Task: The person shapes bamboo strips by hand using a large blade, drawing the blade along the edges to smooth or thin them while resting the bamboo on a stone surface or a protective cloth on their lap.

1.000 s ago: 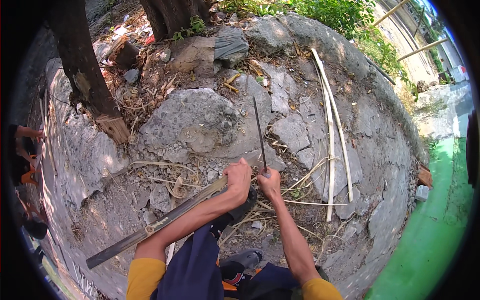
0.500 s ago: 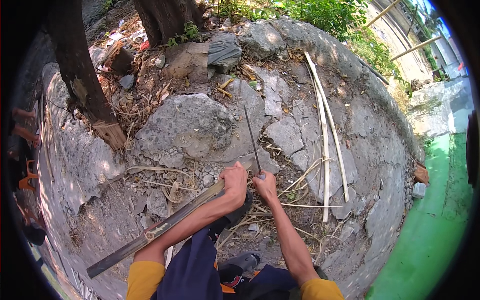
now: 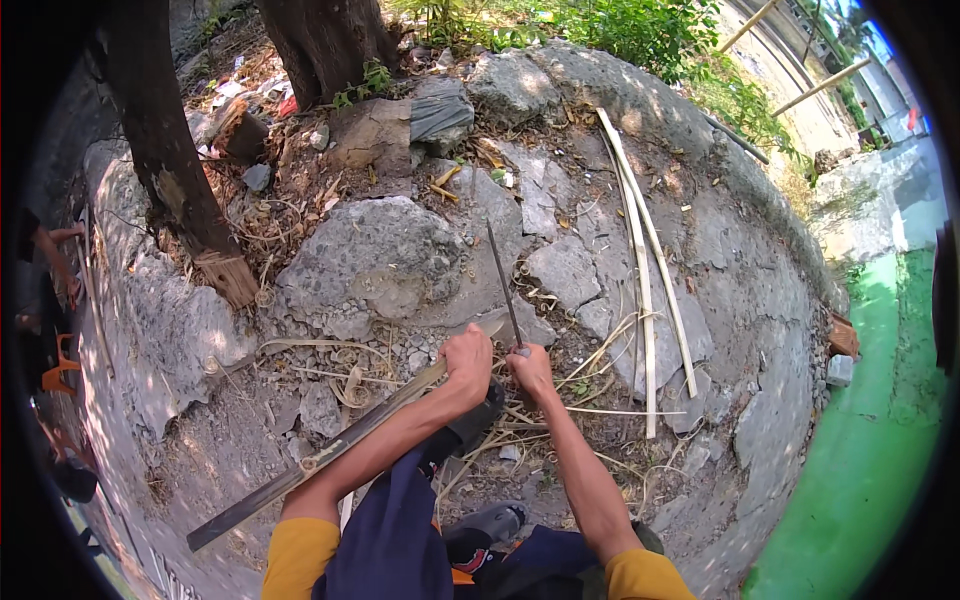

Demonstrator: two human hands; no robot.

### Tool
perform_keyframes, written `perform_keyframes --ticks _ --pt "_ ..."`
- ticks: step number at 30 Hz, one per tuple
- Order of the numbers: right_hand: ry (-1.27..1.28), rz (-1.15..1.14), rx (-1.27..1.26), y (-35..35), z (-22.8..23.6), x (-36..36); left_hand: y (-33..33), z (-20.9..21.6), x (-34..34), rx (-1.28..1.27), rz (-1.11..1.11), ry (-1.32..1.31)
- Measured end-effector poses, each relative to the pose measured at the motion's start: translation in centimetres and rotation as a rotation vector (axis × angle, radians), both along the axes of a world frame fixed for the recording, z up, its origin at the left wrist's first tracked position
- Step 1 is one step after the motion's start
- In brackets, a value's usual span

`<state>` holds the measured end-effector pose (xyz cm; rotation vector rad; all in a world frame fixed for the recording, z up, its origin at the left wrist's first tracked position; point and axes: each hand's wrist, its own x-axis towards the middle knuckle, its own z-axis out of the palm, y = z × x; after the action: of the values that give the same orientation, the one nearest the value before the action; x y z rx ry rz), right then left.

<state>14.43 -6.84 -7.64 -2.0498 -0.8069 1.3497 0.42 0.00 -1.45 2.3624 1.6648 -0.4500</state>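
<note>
Dark slat (image 3: 340, 440), likely bamboo, is gripped in the left hand (image 3: 467, 362), its length lying along the left forearm. Long-bladed knife (image 3: 503, 275) is gripped by its handle in the right hand (image 3: 530, 370); contact with the slat cannot be told. Beyond and right of the right hand, two pale strips (image 3: 645, 310) are laid out, judged finished. Held slat, dark-faced, is judged yet to be pared.
</note>
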Motion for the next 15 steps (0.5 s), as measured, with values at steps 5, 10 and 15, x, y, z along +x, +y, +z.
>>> perform_keyframes --ticks 5,10,15 --pt "-0.215 -0.007 0.299 -5.1 7.5 1.4 1.8 3.6 -2.9 -0.054 -0.037 -0.188" --pt "0.003 -0.212 0.446 -15.1 17.5 5.9 0.9 17.0 -5.6 -0.522 -0.164 -0.609" --pt "-0.002 -0.373 0.611 -24.3 26.8 6.7 -6.0 34.4 -9.5 -0.932 -0.095 -0.893"
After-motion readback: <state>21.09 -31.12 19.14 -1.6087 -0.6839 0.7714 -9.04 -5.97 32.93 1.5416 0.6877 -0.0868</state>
